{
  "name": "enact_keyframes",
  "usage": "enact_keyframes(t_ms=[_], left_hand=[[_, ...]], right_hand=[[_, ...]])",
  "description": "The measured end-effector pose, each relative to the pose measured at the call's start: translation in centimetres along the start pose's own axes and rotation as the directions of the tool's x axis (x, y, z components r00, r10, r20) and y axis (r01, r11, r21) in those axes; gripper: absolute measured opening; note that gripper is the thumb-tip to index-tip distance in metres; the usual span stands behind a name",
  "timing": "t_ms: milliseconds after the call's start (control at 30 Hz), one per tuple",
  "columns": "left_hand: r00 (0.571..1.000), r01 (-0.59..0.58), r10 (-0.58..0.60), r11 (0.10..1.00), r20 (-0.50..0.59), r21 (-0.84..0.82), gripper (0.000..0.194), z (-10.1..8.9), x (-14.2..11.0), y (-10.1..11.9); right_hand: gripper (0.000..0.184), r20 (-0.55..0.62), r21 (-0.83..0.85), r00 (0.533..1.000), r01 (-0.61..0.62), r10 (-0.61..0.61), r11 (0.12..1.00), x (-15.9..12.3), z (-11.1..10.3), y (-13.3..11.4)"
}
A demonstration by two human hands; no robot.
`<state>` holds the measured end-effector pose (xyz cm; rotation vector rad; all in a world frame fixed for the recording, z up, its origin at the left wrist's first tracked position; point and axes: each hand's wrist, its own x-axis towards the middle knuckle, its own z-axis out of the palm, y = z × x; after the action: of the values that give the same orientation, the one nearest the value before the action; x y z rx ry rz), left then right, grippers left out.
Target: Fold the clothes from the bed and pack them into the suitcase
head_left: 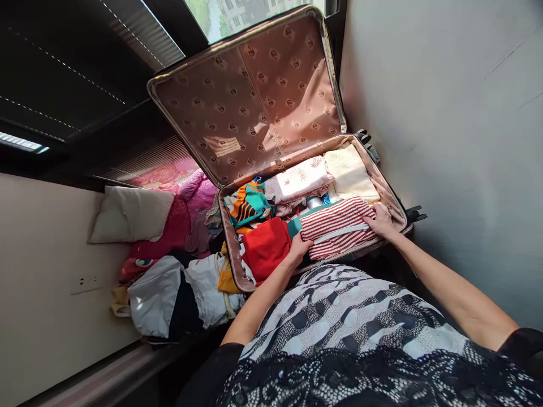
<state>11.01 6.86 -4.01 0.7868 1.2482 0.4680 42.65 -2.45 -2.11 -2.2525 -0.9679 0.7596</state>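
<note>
A folded red-and-white striped garment [337, 226] lies at the near right side of the open suitcase [231, 254]. My left hand [300, 250] is closed on its left end, and my right hand [380, 220] grips the right end, thumb on top. The fingers under the cloth are partly hidden. Just left of the left hand sits a folded red garment [267, 246]. Behind the stripes are a folded white printed cloth [301, 180] and a cream folded cloth [350, 169]. A teal and orange patterned garment [250, 203] fills the far left corner.
The suitcase lid [258, 96] stands raised against the window [237, 17]. A grey wall [449, 113] rises close on the right. To the left are a white pillow [131, 215], pink bedding [195, 198], a grey-and-black bag [155, 297] and white clothes [210, 288].
</note>
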Motion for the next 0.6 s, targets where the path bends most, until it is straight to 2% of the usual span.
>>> enact_keyframes(t_ms=[100, 200, 267, 333, 400, 467, 500, 533, 600], left_hand=[[0.998, -0.064, 0.064, 0.997, 0.003, -0.045, 0.046, -0.5, -0.6, 0.2], [0.997, -0.077, 0.076, 0.996, -0.017, -0.044, 0.046, -2.1, -1.6, 1.0], [0.996, -0.066, 0.074, 0.99, -0.057, 0.127, 0.044, -3.6, -2.5, 1.5], [0.984, -0.103, 0.153, 0.907, -0.091, 0.408, 0.045, -4.8, -3.6, 1.8], [0.937, -0.219, 0.346, 0.694, -0.052, 0.686, 0.054, -5.3, -4.7, 2.2], [0.849, -0.329, 0.52, 0.376, 0.096, 0.866, 0.068, -4.9, -5.3, 2.5], [0.814, -0.361, 0.546, 0.211, 0.197, 0.908, 0.077, -4.5, -5.4, 2.5], [0.797, -0.389, 0.523, 0.063, 0.301, 0.919, 0.085, -3.9, -5.2, 2.3], [0.786, -0.477, 0.378, -0.135, 0.49, 0.869, 0.095, -2.8, -4.2, 1.4]], right_hand=[[0.042, 0.002, 0.082, 0.997, 0.073, -0.074, 0.994, -0.1, 0.8, -0.7], [0.042, 0.025, 0.122, 0.991, 0.125, -0.129, 0.985, -0.3, 1.1, -0.8], [0.042, 0.093, 0.036, 0.989, 0.111, -0.114, 0.993, -0.8, 1.3, -0.8], [0.046, 0.125, -0.148, 0.983, 0.15, -0.132, 0.978, -1.4, 1.2, -1.1], [0.058, 0.088, -0.341, 0.959, 0.284, -0.271, 0.896, -2.1, 1.0, -1.6], [0.068, 0.088, -0.46, 0.88, 0.452, -0.467, 0.765, -2.4, 0.7, -2.3], [0.07, 0.134, -0.479, 0.838, 0.523, -0.53, 0.705, -2.3, 0.7, -2.6], [0.072, 0.21, -0.475, 0.806, 0.578, -0.553, 0.663, -2.2, 0.9, -2.9], [0.077, 0.408, -0.449, 0.773, 0.633, -0.486, 0.63, -1.8, 1.8, -2.9]])
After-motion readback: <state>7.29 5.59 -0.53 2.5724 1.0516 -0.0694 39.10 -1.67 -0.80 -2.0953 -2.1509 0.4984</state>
